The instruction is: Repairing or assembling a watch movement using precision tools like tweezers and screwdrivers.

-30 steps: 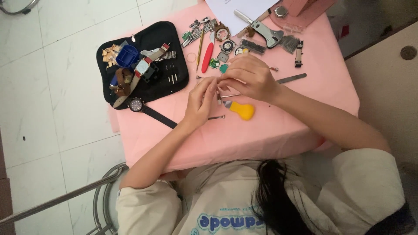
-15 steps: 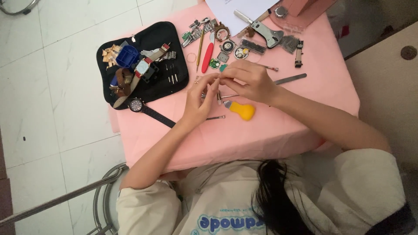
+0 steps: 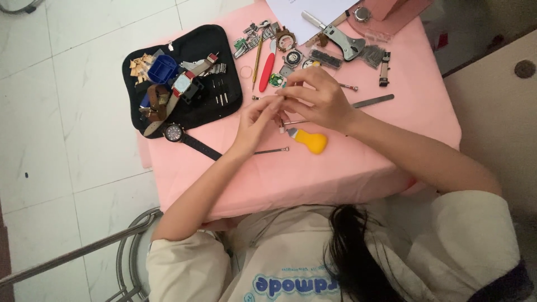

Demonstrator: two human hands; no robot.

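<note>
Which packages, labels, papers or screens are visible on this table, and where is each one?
White paper sheet: far edge of the pink table, rectangular, partly under tools.
Black pouch: far left corner, opened flat, holding watches and a blue box.
Clear plastic packet: far right, near the sheet, small.
No screens show.

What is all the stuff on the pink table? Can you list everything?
Tablecloth: one, pink, over the table.
Tool pouch: one, black, left side, holding small parts.
Blue box: one, in the pouch.
Wristwatch: one, black, at the pouch's lower edge.
Yellow-handled tool: one, below the hands.
Red-handled tool: one, above the hands.
Metal pliers-like tool: one, grey, top.
Paper: white, top edge.
Left hand: fingertips pinching something too small to tell.
Right hand: meets the left hand.
</note>
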